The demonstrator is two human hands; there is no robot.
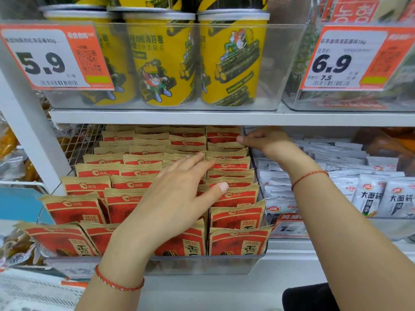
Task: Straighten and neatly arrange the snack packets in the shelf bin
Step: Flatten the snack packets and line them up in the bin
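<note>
While the person leans in at the lower shelf, the left hand (179,198) lies flat over the red and tan snack packets (134,171), fingers straight and spread, the fingertips touching packet tops around the middle of the rows and the thumb pointing off to the right. These packets stand upright in several rows inside a clear shelf bin (202,263) that sits on the shelf under the white shelf board (157,117). Further back, the right hand (267,140) reaches to the far right corner of the bin, its fingers curled and pinching the top edge of a packet in the rightmost row. Each wrist carries a thin red braided bracelet (119,282). Just beside the bin on the right sit white noodle-snack packets (368,194) in a neighbouring bin. Above, yellow seaweed-roll tubs (164,61) stand in a clear tray, with a price tag (51,57) reading 5.9 at the left and another tag (343,59) reading 6.9 at the right.
</note>
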